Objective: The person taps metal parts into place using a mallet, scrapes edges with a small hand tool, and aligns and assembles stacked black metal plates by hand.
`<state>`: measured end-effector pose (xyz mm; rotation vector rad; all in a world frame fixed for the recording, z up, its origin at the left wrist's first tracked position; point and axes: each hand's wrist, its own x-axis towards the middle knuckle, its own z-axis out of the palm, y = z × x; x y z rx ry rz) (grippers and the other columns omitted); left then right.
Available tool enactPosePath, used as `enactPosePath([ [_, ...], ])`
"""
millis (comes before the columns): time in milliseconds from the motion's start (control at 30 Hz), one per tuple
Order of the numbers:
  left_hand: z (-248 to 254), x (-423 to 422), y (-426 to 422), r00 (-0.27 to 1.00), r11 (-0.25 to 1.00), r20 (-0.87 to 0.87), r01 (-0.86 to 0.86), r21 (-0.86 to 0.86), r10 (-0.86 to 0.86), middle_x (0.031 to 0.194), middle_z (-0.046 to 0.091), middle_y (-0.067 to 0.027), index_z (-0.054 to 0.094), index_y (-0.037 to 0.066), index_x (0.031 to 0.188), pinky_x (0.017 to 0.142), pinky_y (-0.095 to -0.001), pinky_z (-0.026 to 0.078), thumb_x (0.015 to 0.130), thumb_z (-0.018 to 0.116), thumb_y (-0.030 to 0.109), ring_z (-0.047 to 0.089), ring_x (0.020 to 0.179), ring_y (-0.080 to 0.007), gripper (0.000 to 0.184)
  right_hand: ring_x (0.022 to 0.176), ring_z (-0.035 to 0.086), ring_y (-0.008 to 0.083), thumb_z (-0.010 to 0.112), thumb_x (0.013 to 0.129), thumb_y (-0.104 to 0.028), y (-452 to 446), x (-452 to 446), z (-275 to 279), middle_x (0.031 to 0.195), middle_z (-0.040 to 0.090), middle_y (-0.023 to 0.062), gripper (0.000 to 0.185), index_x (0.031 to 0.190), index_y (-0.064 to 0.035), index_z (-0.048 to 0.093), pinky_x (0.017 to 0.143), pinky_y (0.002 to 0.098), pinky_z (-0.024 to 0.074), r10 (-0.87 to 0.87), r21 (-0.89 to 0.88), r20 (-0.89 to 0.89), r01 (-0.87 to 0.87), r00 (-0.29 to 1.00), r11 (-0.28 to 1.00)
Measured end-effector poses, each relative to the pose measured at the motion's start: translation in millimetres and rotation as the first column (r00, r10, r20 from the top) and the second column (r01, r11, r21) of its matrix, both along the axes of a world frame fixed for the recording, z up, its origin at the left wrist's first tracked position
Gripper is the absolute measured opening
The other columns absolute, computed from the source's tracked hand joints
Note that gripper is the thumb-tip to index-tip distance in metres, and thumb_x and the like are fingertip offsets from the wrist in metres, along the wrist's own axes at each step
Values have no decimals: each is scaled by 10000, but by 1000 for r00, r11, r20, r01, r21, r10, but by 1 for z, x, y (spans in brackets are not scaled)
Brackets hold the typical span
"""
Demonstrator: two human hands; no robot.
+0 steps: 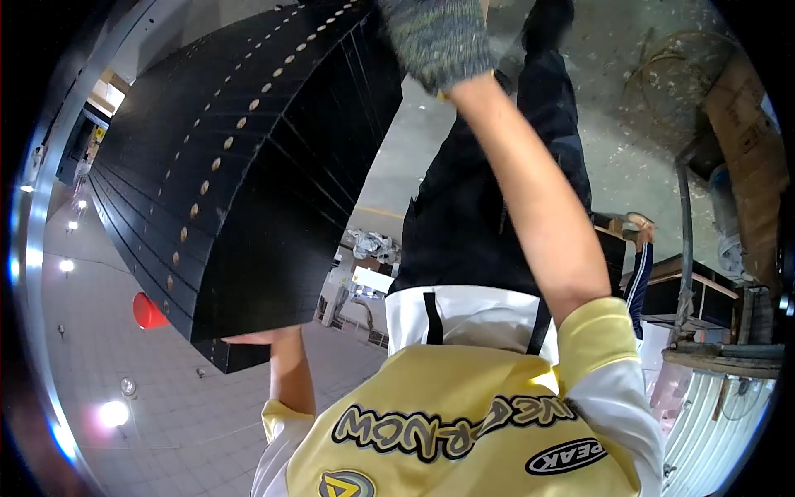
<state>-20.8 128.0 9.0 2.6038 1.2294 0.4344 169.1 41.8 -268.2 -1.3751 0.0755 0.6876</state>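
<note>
A large black stack of boards (273, 224) slants across the left and middle of the view. Its layers show as fine lines, and rows of pale round spots run along one face. My right hand (439, 41), in a grey knitted glove, is at the top edge against the stack; its fingertips are cut off or hidden. At the stack's lower edge my left hand (261, 336) presses against it, its fingers mostly hidden behind the boards. Beneath this edge a small black piece (236, 356) sticks out.
A red round object (149, 311) shows beside the stack. To the right, another person's arm (642, 265) is near dark boards (687, 298). A cardboard piece (745, 157) and a metal post (686, 232) stand at far right. Ceiling lights (114, 413) show at lower left.
</note>
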Motion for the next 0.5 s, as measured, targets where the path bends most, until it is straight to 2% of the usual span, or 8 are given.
enactPosePath([
  [33, -1, 0, 0, 1000, 1000, 5, -6, 2, 6, 1100, 626, -113, 528, 42, 1218, 1001, -373, 496, 1042, 480, 425, 623, 1047, -215, 425, 1094, 715, 315, 597, 1042, -216, 4, -5, 7, 1157, 737, 206, 269, 1210, -57, 735, 954, 381, 539, -16, 46, 7, 16, 1000, 999],
  [67, -1, 0, 0, 1000, 1000, 11, -8, 0, 8, 1102, 626, -114, 528, 41, 1220, 1002, -373, 495, 1042, 481, 429, 622, 1048, -216, 429, 1107, 714, 305, 575, 1057, -234, -13, 6, 33, 1164, 742, 189, 285, 1219, -57, 729, 962, 376, 535, 285, -288, 149, -234, 947, 929],
  [167, 1, 2, -1, 1000, 1000, -11, -9, -12, 9, 1109, 627, -115, 529, 40, 1227, 1004, -374, 493, 1040, 482, 439, 621, 1053, -217, 443, 1105, 706, 330, 579, 1049, -249, 0, -14, -4, 1158, 738, 191, 300, 1226, -59, 728, 954, 381, 536, 38, -104, -117, -50, 992, 993],
  [267, 3, 2, -2, 1000, 1000, -7, -11, -7, 11, 1115, 627, -116, 529, 39, 1234, 1006, -375, 491, 1039, 483, 450, 619, 1058, -218, 457, 1103, 707, 326, 588, 1041, -212, 2, -7, -26, 1153, 743, 183, 274, 1214, -55, 731, 941, 369, 543, 112, -212, 74, -94, 991, 973],
  [333, 0, 2, -2, 1000, 1000, 2, -25, -1, 25, 1120, 627, -117, 529, 38, 1239, 1007, -376, 490, 1038, 484, 457, 618, 1062, -219, 467, 1088, 708, 332, 597, 1032, -199, -11, 4, -1, 1155, 745, 167, 265, 1216, -66, 733, 943, 378, 547, 96, -147, -41, -101, 995, 984],
  [400, -2, 2, -3, 999, 999, 19, -42, 4, 42, 1124, 627, -118, 529, 37, 1243, 1008, -377, 488, 1037, 485, 464, 617, 1065, -220, 476, 1062, 711, 335, 568, 1048, -211, -6, -7, -2, 1169, 732, 175, 271, 1234, -95, 728, 935, 391, 550, 17, -50, 258, -4, 966, 999],
  [467, 0, 3, -3, 999, 999, 17, -49, -6, 49, 1129, 627, -119, 530, 36, 1248, 1010, -378, 487, 1036, 486, 471, 616, 1068, -220, 485, 1046, 713, 343, 567, 1047, -227, -12, -9, 17, 1152, 734, 181, 276, 1230, -102, 731, 923, 387, 554, 274, -351, 28, -248, 961, 903],
  [500, 0, 4, -3, 999, 999, 12, -53, -3, 53, 1131, 627, -119, 530, 36, 1250, 1010, -378, 486, 1035, 486, 474, 616, 1070, -221, 490, 1036, 715, 346, 569, 1048, -242, -9, -15, -5, 1145, 735, 182, 281, 1229, -103, 732, 916, 384, 556, 219, -293, 39, -198, 975, 935],
])
